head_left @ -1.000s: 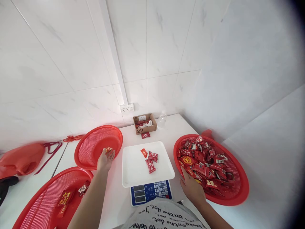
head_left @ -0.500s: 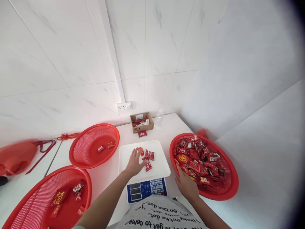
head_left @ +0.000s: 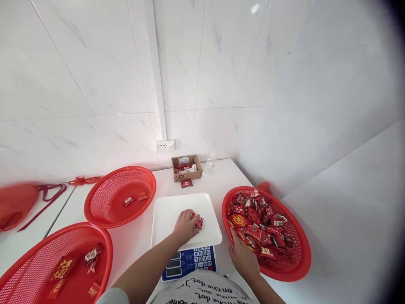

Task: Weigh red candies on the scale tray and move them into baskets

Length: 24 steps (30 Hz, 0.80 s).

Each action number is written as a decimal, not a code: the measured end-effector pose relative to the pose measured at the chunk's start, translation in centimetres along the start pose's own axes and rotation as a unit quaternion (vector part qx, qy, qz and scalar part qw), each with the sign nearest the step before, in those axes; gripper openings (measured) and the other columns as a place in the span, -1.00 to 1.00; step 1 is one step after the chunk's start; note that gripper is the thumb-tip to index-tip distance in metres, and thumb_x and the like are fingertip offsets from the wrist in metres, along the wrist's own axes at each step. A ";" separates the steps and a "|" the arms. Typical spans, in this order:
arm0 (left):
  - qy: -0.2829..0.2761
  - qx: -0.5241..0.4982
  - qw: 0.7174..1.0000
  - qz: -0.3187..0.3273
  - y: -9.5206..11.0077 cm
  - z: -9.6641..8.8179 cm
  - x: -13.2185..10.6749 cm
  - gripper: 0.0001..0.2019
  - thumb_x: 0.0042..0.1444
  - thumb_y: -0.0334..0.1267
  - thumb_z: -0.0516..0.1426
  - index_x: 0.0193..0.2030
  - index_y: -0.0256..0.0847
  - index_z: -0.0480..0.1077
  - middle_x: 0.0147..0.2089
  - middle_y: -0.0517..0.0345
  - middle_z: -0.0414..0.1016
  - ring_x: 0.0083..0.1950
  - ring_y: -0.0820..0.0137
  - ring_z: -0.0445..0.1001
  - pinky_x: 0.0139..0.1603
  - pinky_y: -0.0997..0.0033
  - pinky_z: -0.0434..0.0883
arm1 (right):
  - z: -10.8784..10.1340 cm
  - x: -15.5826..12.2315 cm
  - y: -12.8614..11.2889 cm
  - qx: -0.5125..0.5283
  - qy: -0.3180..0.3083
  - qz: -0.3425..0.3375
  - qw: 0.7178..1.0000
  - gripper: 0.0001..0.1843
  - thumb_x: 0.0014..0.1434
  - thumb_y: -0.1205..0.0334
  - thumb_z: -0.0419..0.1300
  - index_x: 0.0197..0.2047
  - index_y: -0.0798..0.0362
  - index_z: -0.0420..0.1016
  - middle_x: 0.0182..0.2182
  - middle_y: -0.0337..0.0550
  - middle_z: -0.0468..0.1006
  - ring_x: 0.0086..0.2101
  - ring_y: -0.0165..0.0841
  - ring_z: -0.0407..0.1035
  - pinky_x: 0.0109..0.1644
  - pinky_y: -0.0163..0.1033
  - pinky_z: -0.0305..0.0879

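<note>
Red packets [head_left: 198, 222] lie under the left hand [head_left: 185, 226] on the tray [head_left: 167, 213].

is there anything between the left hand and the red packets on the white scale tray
Nothing visible. The left hand already lies on the red packets on the white scale tray, fingers curled over them. The tray around them is bare.

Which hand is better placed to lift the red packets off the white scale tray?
Left. The left hand already lies on the red packets on the white scale tray; the right hand rests at the full red basket's rim.
</note>
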State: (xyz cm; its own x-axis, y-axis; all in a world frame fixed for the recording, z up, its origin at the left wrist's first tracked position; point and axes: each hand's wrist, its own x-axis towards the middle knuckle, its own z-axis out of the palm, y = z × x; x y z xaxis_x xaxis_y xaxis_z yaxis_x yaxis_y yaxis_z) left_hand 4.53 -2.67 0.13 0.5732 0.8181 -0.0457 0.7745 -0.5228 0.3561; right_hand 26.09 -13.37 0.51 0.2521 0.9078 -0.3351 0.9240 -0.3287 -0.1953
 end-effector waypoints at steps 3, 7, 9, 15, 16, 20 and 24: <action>-0.003 0.017 1.000 0.003 0.3 0.2 -0.4 -0.65 0.06 -0.22 0.12 0.02 -0.05 0.30 0.01 0.01 0.26 0.05 0.16 0.22 0.08 0.09 0.17 | 0.2 0.1 0.0 -0.007 -0.003 0.002 1.000 -0.38 0.21 0.27 -0.20 0.33 0.16 -0.13 0.15 0.07 0.27 0.03 -0.20 0.29 -0.04 -0.15 0.27; -0.004 0.015 1.000 -0.016 0.1 0.4 -0.3 -0.68 0.06 -0.29 0.12 0.00 -0.06 0.31 0.01 0.00 0.25 -0.02 0.16 0.25 -0.02 0.10 0.22 | 0.1 0.2 0.0 -0.015 -0.008 0.010 1.000 -0.38 0.20 0.27 -0.20 0.34 0.14 -0.15 0.15 0.06 0.28 0.04 -0.21 0.28 -0.04 -0.16 0.26; -0.003 0.003 0.999 -0.032 -0.1 0.3 -0.2 -0.68 0.05 -0.34 0.11 -0.01 -0.08 0.32 0.00 -0.01 0.26 -0.04 0.16 0.26 -0.06 0.13 0.25 | 0.1 0.1 -0.1 -0.014 -0.010 0.011 1.000 -0.38 0.20 0.27 -0.20 0.33 0.13 -0.14 0.15 0.06 0.28 0.03 -0.21 0.29 -0.04 -0.17 0.26; 0.026 -0.073 0.993 -0.084 -1.2 -0.1 -0.7 -0.69 0.00 -0.53 0.03 -0.12 -0.16 0.37 -0.08 0.02 0.30 -0.14 0.31 0.32 -0.11 0.31 0.30 | 0.1 -0.1 0.0 -0.008 0.001 0.006 1.000 -0.38 0.21 0.27 -0.21 0.33 0.17 -0.12 0.15 0.06 0.28 0.03 -0.22 0.29 -0.02 -0.17 0.25; 0.034 -0.089 0.991 -0.092 -1.5 -0.1 -0.9 -0.68 -0.01 -0.55 0.01 -0.14 -0.17 0.37 -0.11 0.04 0.30 -0.17 0.34 0.34 -0.13 0.34 0.31 | 0.1 -0.1 0.0 -0.007 0.003 0.004 1.000 -0.39 0.21 0.27 -0.21 0.33 0.17 -0.12 0.15 0.06 0.28 0.04 -0.22 0.29 -0.01 -0.17 0.24; 0.063 -0.146 0.980 -0.118 -2.3 -0.3 -1.7 -0.65 -0.08 -0.62 -0.03 -0.21 -0.21 0.36 -0.17 0.06 0.31 -0.22 0.40 0.36 -0.16 0.39 0.32 | 0.3 0.0 0.1 -0.003 0.007 0.003 1.000 -0.39 0.21 0.26 -0.21 0.33 0.16 -0.11 0.17 0.04 0.26 0.05 -0.20 0.27 -0.02 -0.15 0.25; 0.076 -0.182 0.970 -0.143 -2.6 -0.7 -2.4 -0.66 -0.08 -0.61 -0.04 -0.19 -0.21 0.33 -0.16 0.06 0.31 -0.20 0.41 0.37 -0.14 0.40 0.33 | 0.3 0.1 0.1 0.003 0.010 -0.001 1.000 -0.38 0.20 0.26 -0.20 0.33 0.15 -0.12 0.16 0.03 0.27 0.04 -0.20 0.28 -0.03 -0.15 0.25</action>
State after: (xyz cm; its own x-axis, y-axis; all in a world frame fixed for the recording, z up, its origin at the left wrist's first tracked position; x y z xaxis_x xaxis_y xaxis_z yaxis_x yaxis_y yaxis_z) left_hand 0.96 -3.07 -0.07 0.2805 0.9578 -0.0631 0.7344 -0.1718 0.6567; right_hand 26.16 -13.37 0.21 0.2561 0.9135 -0.3160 0.9230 -0.3282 -0.2008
